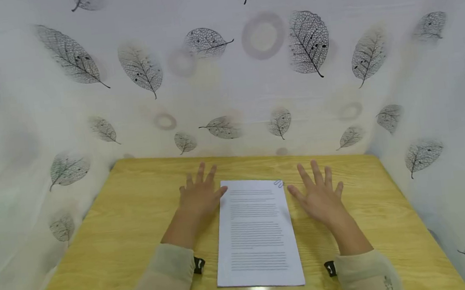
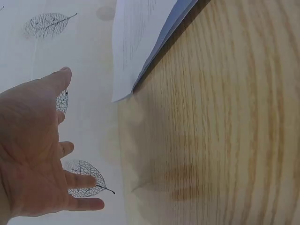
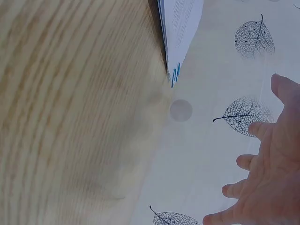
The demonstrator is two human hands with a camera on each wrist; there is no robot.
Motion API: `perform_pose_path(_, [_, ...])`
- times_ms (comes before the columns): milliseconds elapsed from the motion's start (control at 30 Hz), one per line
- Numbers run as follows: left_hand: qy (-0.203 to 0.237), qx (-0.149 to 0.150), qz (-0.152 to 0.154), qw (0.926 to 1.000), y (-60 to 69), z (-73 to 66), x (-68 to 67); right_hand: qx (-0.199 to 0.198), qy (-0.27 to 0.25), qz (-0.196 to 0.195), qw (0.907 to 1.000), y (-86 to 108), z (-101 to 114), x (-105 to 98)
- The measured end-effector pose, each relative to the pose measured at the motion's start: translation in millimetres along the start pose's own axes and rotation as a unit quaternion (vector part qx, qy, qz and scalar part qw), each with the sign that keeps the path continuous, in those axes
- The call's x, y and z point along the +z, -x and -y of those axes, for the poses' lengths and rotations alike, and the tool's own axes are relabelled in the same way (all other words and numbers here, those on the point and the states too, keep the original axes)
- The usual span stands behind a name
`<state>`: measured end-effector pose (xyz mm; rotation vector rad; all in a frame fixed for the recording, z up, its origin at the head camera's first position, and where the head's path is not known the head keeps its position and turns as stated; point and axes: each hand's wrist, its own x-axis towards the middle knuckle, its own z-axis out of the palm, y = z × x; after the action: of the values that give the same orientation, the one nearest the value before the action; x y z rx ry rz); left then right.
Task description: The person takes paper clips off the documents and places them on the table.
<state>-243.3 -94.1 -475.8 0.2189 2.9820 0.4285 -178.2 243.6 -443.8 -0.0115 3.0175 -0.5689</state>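
**Paper stack (image 1: 257,237) between a spread left hand (image 1: 201,196) and a spread right hand (image 1: 319,198)**

Nearest, behind the hands: a beige left sleeve (image 1: 158,285) and a beige right sleeve (image 1: 367,275), with a small black tab (image 1: 199,265) at the left inner cuff and another black tab (image 1: 330,269) at the right. Just ahead, midway between the hands: the lower edge of the paper stack, flat on a wooden table (image 1: 112,252). Runs forward up to the thumbs, with printed lines along the top sheet. To its left, the left hand: fingers straight and fanned, thumb overlapping the stack's upper left corner from above, yet apart from it in the left wrist view. To its right, the right hand: fingers fanned wide, thumb just beside the upper right corner. On that corner, near the right thumb: a blue paper clip (image 1: 278,183). Beyond the fingertips: the table's far edge, then a pale cloth (image 1: 226,89) with dark printed leaves (image 1: 309,45).
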Motion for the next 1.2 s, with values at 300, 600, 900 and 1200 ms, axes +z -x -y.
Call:
perform_pose_path(300, [0.082, -0.004, 0.037, 0.9959, -17.8, 1.3, 11.1, -0.009, -0.015, -0.007, 0.9998, 2.5, -7.6, 4.9])
perform_pose_path(600, [0.13, -0.036, 0.036, 0.9902, -33.1, -8.4, 28.5, 0.0, -0.032, -0.005, 0.9995, 3.3, -11.5, 12.3])
perform_pose_path(900, [0.167, -0.045, -0.001, 0.9849, -40.3, -5.1, 37.7, 0.008, -0.043, -0.012, 0.999, 5.1, -12.3, 23.4])
perform_pose_path(1200, [0.27, -0.01, -0.02, 0.9627, -42.9, 3.5, 36.5, 0.001, -0.053, -0.005, 0.9986, 5.2, -14.8, 27.2])
